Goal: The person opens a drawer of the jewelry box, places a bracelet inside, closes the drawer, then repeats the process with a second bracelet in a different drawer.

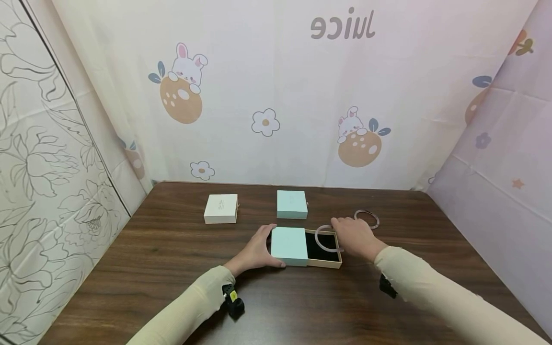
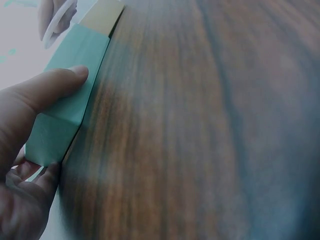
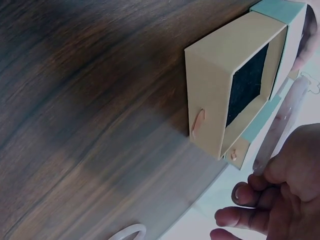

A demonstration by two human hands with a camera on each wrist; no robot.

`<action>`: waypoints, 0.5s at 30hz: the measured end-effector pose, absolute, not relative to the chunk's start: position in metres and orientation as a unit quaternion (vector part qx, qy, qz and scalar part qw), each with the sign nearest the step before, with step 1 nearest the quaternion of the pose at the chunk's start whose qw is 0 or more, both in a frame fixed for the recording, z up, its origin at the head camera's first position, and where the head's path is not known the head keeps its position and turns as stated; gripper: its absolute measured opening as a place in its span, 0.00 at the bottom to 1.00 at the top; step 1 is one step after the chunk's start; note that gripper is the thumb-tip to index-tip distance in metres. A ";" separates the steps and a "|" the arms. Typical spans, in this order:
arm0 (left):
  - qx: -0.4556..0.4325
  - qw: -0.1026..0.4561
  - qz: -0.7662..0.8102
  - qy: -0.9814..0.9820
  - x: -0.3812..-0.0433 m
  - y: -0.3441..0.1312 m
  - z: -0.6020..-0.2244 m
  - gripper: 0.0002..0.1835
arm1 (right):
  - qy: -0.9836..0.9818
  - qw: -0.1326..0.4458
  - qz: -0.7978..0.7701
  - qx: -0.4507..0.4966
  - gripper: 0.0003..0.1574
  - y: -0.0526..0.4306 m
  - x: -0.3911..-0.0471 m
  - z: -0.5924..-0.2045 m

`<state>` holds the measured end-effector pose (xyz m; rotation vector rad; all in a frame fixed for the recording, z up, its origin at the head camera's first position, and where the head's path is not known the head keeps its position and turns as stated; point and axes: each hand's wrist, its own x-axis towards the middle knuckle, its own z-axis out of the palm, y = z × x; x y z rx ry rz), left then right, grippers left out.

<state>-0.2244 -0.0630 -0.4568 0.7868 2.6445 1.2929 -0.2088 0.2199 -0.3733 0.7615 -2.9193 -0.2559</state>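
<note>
A mint drawer box (image 1: 289, 246) (image 2: 70, 97) lies on the brown table (image 1: 172, 249), its tan drawer (image 1: 324, 253) (image 3: 235, 90) pulled out to the right, showing a black lining. My left hand (image 1: 258, 249) (image 2: 30, 130) grips the mint sleeve, thumb along its near side. My right hand (image 1: 354, 235) (image 3: 272, 200) pinches a pale pink bangle (image 1: 324, 239) (image 3: 282, 122) over the open drawer. A second bangle (image 1: 367, 218) (image 3: 127, 233) lies on the table just behind the right hand.
A white box (image 1: 221, 208) and another mint box (image 1: 292, 204) stand farther back on the table. Printed curtains close in the back and both sides. The table's near half is bare wood (image 1: 302, 306).
</note>
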 end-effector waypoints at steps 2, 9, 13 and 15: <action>0.258 0.047 0.424 0.867 -0.224 -0.063 -0.457 0.58 | -0.962 0.058 -0.084 0.254 0.17 0.218 -0.209 -0.374; 0.258 0.047 0.425 0.866 -0.224 -0.063 -0.457 0.58 | -0.961 0.061 -0.093 0.254 0.07 0.211 -0.210 -0.380; 0.257 0.046 0.423 0.868 -0.225 -0.063 -0.458 0.58 | -0.959 0.062 -0.102 0.257 0.06 0.209 -0.211 -0.384; 0.256 0.047 0.425 0.867 -0.225 -0.063 -0.457 0.58 | -0.959 0.060 -0.102 0.259 0.07 0.208 -0.211 -0.385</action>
